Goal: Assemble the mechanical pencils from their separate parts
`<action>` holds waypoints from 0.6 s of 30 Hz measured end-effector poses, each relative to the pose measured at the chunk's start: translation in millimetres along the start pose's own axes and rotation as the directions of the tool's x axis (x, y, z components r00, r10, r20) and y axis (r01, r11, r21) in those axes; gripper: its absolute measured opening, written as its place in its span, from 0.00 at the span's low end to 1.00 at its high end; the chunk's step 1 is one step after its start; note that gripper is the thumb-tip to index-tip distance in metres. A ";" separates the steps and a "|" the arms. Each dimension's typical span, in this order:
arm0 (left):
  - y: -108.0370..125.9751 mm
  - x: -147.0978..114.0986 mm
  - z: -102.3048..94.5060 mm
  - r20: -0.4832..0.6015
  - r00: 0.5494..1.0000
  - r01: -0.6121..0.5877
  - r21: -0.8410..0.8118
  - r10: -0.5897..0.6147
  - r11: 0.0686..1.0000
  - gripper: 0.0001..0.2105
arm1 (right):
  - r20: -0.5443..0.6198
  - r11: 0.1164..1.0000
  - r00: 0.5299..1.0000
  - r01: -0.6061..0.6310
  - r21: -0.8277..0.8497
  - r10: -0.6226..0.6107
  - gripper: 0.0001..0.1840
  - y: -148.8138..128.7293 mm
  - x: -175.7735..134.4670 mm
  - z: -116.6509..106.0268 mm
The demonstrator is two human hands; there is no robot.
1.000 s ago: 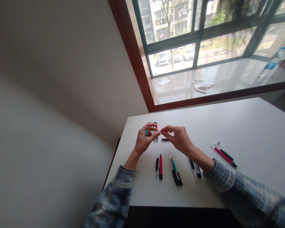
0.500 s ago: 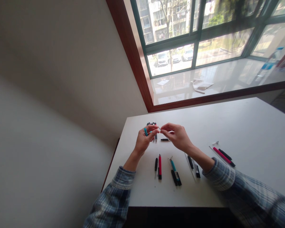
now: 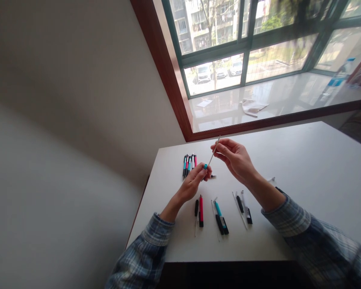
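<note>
My left hand (image 3: 195,180) is closed around a teal pen barrel (image 3: 205,166), whose open end points up; the rest of it is hidden by the fingers. Between thumb and fingers, my right hand (image 3: 233,156) pinches a thin pen refill (image 3: 214,150), slanted, with its lower end at or just above the barrel's mouth. Whether the tip is inside I cannot tell. Behind my left hand a small dark pen part with a metal tip (image 3: 213,176) lies on the white table (image 3: 289,160).
Several assembled pens (image 3: 189,164) stand in a row at the back left. Nearer lie sets of pen parts: a red barrel (image 3: 201,210), a teal barrel (image 3: 218,209) and a white barrel (image 3: 244,200), with black pieces and refills. A small clear part (image 3: 271,179) lies right.
My right hand has moved up and away from my left, drawing the refill upright over the barrel. The teal barrel has turned end-up in my left hand, which shifted right and lower.
</note>
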State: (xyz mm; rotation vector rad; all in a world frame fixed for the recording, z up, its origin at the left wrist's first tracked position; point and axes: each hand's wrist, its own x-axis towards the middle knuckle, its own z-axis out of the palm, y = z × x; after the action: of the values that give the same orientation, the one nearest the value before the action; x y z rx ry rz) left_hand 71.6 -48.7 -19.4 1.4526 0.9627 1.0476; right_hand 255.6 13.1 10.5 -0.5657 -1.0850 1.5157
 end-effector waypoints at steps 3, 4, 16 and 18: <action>0.9 -0.4 0.7 0.016 1.000 -0.008 0.040 0.007 0.999 0.16 | 0.009 1.000 1.000 -0.001 -0.008 0.001 0.18 1.8 -1.0 1.0; 1.4 -0.3 0.8 0.019 1.000 -0.007 0.050 0.006 0.999 0.16 | 0.019 1.000 1.000 -0.004 -0.007 0.004 0.18 2.6 -1.5 1.4; 3.2 3.2 0.8 -0.015 1.000 -0.022 -0.053 0.021 0.998 0.15 | 0.219 0.968 0.975 0.086 -0.236 -0.033 0.16 3.6 -5.3 7.9; 2.5 3.9 -0.1 -0.035 0.999 -0.032 -0.092 0.029 0.995 0.14 | 0.261 0.962 0.965 0.082 -0.260 -0.011 0.15 6.2 -5.3 7.2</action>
State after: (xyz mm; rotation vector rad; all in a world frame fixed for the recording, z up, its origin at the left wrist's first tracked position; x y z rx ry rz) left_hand 72.7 -45.3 -16.5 1.3813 0.9069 1.1275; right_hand 247.9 6.1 7.3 -0.5325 -1.5118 1.4363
